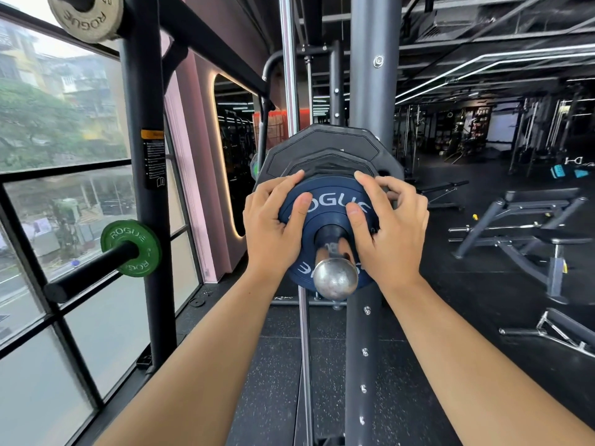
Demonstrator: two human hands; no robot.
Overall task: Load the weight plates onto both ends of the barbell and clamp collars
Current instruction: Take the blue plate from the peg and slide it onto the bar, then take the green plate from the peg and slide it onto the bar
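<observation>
The barbell's steel sleeve end (335, 278) points straight at me. A small dark-blue Rogue plate (328, 201) sits on the sleeve in front of two larger black plates (335, 143). My left hand (273, 220) grips the blue plate's left edge, thumb on its face and fingers curled over the rim. At the plate's right edge my right hand (389, 220) holds it the same way. No collar is in view.
A storage peg (87, 272) on the rack upright (145, 175) to my left carries a green Rogue plate (130, 247); a grey plate (85, 16) hangs higher up. A grey column (370, 75) stands behind the barbell. Benches (531, 226) stand at right. Windows line the left.
</observation>
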